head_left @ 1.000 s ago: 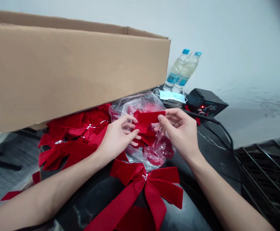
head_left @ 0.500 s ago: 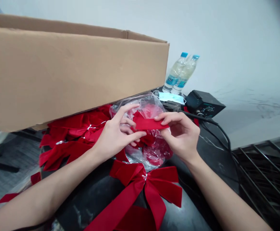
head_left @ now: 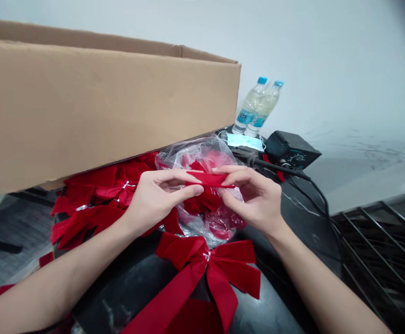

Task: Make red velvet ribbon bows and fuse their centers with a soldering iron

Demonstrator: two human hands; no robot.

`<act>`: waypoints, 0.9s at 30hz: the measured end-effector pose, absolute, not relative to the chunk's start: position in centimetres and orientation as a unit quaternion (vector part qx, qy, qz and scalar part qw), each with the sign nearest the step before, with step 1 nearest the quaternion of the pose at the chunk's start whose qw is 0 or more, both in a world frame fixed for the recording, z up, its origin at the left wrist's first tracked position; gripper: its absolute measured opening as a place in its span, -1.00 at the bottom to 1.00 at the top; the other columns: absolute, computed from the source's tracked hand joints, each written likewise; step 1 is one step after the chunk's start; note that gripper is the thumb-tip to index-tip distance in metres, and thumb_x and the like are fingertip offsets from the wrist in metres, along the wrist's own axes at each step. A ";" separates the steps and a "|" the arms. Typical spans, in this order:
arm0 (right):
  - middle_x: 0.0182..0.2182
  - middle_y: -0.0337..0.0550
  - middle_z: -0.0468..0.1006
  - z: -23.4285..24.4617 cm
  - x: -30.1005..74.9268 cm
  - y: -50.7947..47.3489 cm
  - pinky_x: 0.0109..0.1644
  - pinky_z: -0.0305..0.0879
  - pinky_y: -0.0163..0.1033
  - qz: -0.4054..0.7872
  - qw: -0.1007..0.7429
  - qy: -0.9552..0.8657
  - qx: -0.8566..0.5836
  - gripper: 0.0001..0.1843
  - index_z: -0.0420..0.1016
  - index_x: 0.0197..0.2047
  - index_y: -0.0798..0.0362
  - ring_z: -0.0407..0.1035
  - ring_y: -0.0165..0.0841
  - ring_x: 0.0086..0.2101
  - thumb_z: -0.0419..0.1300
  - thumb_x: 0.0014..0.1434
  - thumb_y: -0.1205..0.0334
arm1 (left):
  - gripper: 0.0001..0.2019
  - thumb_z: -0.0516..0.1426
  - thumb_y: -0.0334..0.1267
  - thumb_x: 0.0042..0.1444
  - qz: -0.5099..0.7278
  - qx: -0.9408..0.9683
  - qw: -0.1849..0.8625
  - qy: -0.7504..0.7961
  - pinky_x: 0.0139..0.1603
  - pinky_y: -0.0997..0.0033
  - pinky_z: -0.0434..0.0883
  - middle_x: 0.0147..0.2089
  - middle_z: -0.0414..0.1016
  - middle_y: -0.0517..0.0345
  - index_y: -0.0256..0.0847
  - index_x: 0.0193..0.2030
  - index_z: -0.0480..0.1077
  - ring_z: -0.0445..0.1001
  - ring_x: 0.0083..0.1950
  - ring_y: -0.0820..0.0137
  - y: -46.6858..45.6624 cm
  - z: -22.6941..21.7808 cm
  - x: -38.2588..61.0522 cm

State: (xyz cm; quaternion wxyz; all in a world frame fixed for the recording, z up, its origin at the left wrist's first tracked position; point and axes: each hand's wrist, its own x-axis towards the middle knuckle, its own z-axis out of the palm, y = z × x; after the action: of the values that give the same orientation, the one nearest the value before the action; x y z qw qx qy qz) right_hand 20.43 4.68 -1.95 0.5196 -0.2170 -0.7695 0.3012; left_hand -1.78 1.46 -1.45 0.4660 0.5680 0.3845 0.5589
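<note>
A short folded piece of red ribbon (head_left: 211,179) is stretched level between my two hands. My left hand (head_left: 164,192) pinches its left end between thumb and fingers. At the right end, the thumb and fingertips of my right hand (head_left: 254,192) are closed on it. Right below the hands lies a clear plastic bag (head_left: 192,222) with red ribbon pieces in it. Nearer to me, a red velvet bow (head_left: 207,256) with a silvery twist tie round its middle rests on the black surface, its tails pointing toward me.
Several red bows (head_left: 108,190) are heaped at the left, beneath the edge of a large cardboard box (head_left: 112,102). Behind stand two bottles (head_left: 254,106), a blue face mask (head_left: 245,141) and a black box with a dial (head_left: 291,150). A black rack (head_left: 379,250) is at right.
My left hand, loosely open before, has closed on the left end of the ribbon piece. The ribbon now looks narrower, and my right hand still grips it.
</note>
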 end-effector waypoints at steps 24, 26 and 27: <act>-0.25 -0.19 0.72 -0.8 19.9 3.8 -0.22 0.55 -0.30 0.329 0.379 -0.793 -0.346 -0.85 0.67 -0.12 0.00 0.60 -0.38 -0.37 0.36 0.29 0.15 | -0.83 0.40 -0.22 0.09 0.521 0.622 0.369 0.453 -0.09 0.40 0.68 -0.21 0.75 0.12 -0.16 -0.16 0.70 0.72 -0.20 0.30 0.7 -1.2 -1.5; -0.35 -0.22 0.70 -0.8 20.0 3.8 -0.35 0.50 -0.35 0.353 0.372 -0.786 -0.345 -0.86 0.67 -0.17 0.02 0.54 -0.44 -0.50 0.34 0.31 0.14 | -0.81 0.41 -0.22 0.09 0.515 0.622 0.371 0.460 -0.09 0.39 0.68 -0.19 0.75 0.12 -0.16 -0.15 0.70 0.73 -0.20 0.29 0.7 -1.1 -1.5; -0.38 -0.23 0.69 -0.8 20.0 3.8 -0.40 0.47 -0.36 0.367 0.373 -0.780 -0.344 -0.85 0.67 -0.18 0.03 0.52 -0.45 -0.53 0.34 0.32 0.14 | -0.80 0.41 -0.21 0.09 0.512 0.621 0.371 0.462 -0.09 0.38 0.69 -0.19 0.75 0.11 -0.17 -0.14 0.70 0.73 -0.20 0.28 0.7 -1.0 -1.6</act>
State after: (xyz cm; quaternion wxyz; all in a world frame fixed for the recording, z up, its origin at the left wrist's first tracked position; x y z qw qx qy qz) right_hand 19.98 3.79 -0.82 0.3725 -0.3437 -0.7799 0.3672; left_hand -1.56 0.69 -1.04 0.3713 0.6214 0.4618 0.5125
